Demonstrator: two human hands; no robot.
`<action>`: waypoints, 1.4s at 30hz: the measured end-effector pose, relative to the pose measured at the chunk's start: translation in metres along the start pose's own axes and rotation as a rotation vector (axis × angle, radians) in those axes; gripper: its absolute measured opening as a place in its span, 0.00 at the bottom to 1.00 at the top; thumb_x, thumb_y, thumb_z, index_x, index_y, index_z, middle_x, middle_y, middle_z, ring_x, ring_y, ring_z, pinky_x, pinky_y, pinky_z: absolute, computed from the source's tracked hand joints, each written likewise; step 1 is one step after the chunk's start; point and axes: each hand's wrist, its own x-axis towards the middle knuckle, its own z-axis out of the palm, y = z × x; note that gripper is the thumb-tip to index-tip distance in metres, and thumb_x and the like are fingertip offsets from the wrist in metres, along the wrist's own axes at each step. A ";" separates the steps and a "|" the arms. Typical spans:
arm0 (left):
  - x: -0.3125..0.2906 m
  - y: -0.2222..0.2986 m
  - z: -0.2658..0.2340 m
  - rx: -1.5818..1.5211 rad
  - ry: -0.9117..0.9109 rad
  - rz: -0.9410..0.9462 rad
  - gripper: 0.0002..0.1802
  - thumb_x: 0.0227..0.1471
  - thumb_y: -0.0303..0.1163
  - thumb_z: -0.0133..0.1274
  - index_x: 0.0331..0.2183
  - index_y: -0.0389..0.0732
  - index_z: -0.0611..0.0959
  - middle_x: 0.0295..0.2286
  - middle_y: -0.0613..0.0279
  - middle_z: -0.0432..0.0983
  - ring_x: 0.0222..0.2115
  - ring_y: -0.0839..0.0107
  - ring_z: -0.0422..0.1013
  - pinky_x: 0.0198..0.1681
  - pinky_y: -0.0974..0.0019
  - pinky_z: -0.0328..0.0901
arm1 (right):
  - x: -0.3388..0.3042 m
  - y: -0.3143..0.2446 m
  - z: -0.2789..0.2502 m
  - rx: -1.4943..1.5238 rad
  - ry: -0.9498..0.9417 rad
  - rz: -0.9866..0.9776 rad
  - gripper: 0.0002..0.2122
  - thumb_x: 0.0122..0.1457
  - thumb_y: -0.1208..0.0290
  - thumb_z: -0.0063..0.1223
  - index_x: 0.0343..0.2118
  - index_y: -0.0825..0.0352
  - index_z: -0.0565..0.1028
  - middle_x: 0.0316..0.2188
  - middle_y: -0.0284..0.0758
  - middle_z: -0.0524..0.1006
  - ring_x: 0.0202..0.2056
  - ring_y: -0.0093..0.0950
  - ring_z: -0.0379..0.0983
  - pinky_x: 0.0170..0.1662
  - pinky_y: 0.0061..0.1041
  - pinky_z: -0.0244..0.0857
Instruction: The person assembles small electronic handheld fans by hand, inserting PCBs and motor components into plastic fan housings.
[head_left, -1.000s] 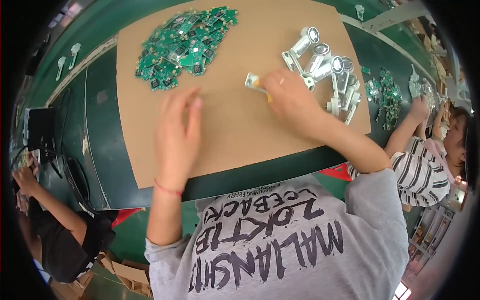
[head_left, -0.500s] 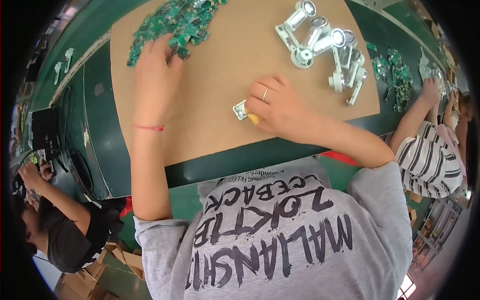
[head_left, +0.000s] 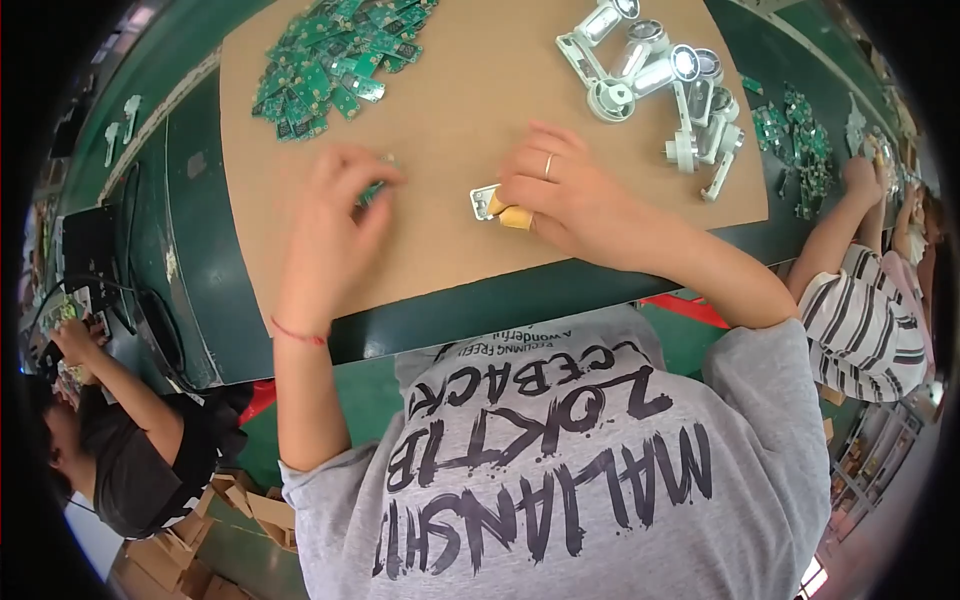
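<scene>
My left hand (head_left: 342, 215), smeared a little by motion, is closed on a small green circuit board (head_left: 370, 192) over the cardboard sheet. Beyond it lies a heap of similar green circuit boards (head_left: 325, 62). At the middle of the sheet, my right hand (head_left: 570, 195) grips a small white plastic housing (head_left: 484, 203), whose left end sticks out past the fingers. Something yellow (head_left: 515, 217), which looks like finger cots, shows at the thumb and fingertip. Past my right hand are several white jointed parts with round heads (head_left: 611, 98), one of them shining brightly.
The brown cardboard sheet (head_left: 420, 240) covers much of the green table (head_left: 450, 300). More circuit boards (head_left: 800, 150) lie at the right, near a co-worker in striped clothing (head_left: 865, 320). Another person in black (head_left: 135, 450) works at the left, beside a black device with cables (head_left: 85, 245).
My left hand has drawn back from the heap toward me, bringing a circuit board. My right hand still grips the white housing and has shifted only slightly.
</scene>
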 end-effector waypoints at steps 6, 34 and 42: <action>-0.017 0.020 0.021 -0.121 0.229 -0.140 0.10 0.44 0.20 0.53 0.33 0.38 0.77 0.32 0.60 0.67 0.28 0.71 0.68 0.33 0.73 0.65 | 0.000 -0.004 -0.005 0.175 0.031 0.058 0.08 0.46 0.79 0.51 0.30 0.65 0.69 0.27 0.31 0.69 0.34 0.30 0.67 0.57 0.43 0.49; -0.013 0.086 0.026 -0.320 0.387 0.012 0.19 0.39 0.16 0.55 0.37 0.41 0.82 0.24 0.64 0.67 0.23 0.76 0.65 0.25 0.74 0.60 | 0.024 -0.043 -0.032 -0.219 0.356 0.033 0.11 0.30 0.76 0.58 0.19 0.64 0.67 0.18 0.30 0.65 0.22 0.28 0.64 0.32 0.27 0.59; -0.015 0.086 0.025 -0.281 0.423 0.024 0.18 0.38 0.16 0.56 0.36 0.41 0.82 0.21 0.65 0.64 0.20 0.77 0.62 0.21 0.74 0.58 | 0.025 -0.046 -0.030 -0.270 0.333 0.020 0.12 0.30 0.75 0.59 0.18 0.64 0.66 0.19 0.29 0.66 0.22 0.28 0.64 0.32 0.27 0.59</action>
